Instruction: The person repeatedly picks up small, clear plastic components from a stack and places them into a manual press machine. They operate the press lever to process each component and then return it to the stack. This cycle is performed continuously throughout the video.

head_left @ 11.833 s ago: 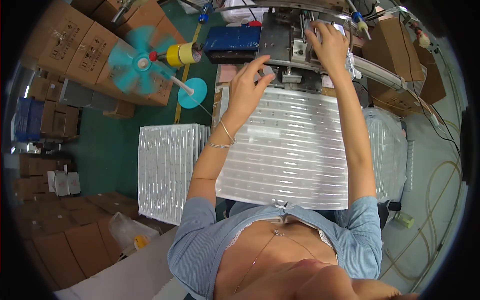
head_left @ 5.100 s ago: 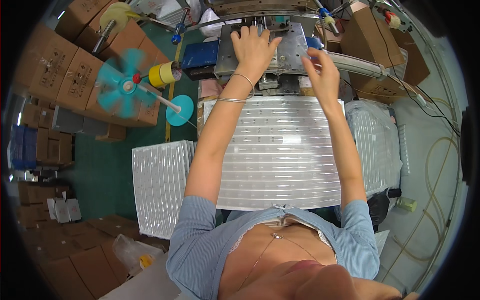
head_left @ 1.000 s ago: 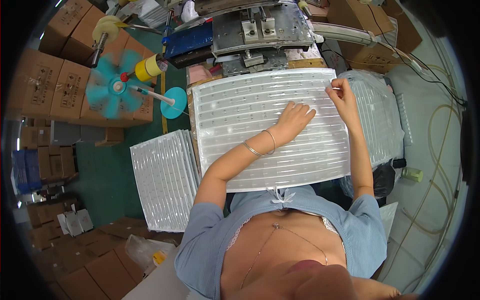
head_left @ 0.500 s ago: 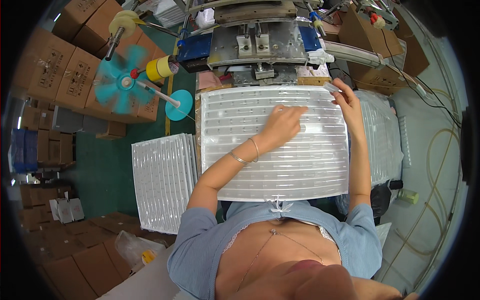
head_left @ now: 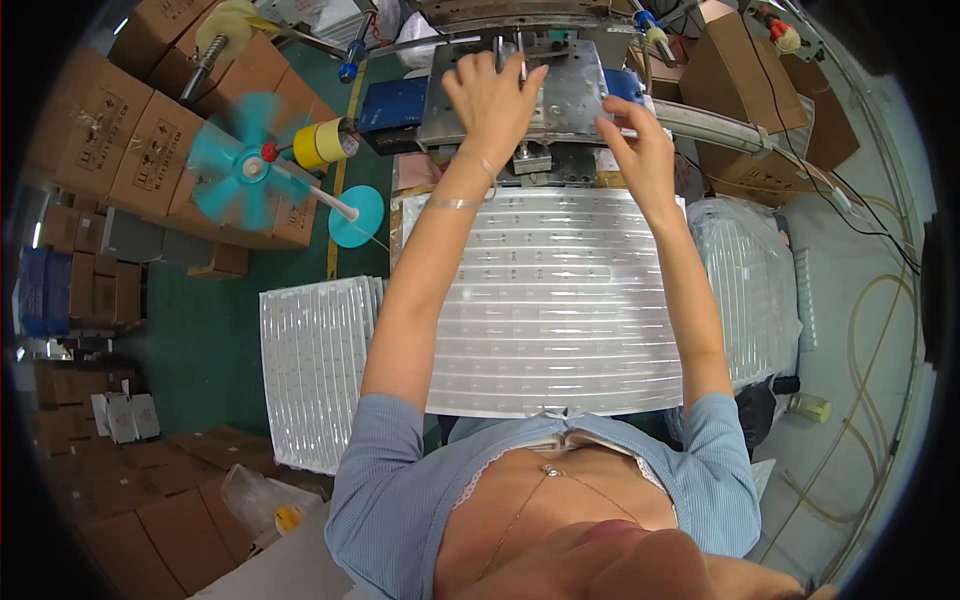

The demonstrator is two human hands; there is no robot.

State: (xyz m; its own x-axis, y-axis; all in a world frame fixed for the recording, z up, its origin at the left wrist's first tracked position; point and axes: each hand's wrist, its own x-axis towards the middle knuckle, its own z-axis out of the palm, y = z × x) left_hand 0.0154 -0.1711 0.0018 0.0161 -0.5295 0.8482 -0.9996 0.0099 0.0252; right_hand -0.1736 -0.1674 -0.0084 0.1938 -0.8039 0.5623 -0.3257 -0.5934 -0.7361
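My left hand (head_left: 492, 100) reaches over the metal plate (head_left: 577, 95) of a bench machine. Its fingers are spread beside the upright metal posts of the fixture (head_left: 500, 48), which it partly hides; no held thing shows in it. At the plate's right edge my right hand (head_left: 640, 150) hovers with curled fingers, thumb and forefinger apart, and I see nothing between them. Below both forearms lies a wide white tray sheet (head_left: 555, 320) with long rows of clear plastic strips, small dark marks showing on the upper rows.
Another stack of similar sheets (head_left: 315, 370) stands at the left; a plastic-wrapped stack (head_left: 745, 290) is at the right. A turquoise fan (head_left: 252, 168) and yellow tape roll (head_left: 318, 145) are left of the machine. Cardboard boxes (head_left: 150, 160) fill the left side.
Both hands have moved from the sheet to the machine plate: the left far forward, the right slightly forward and left. The small clear piece in my right fingertips no longer shows there.
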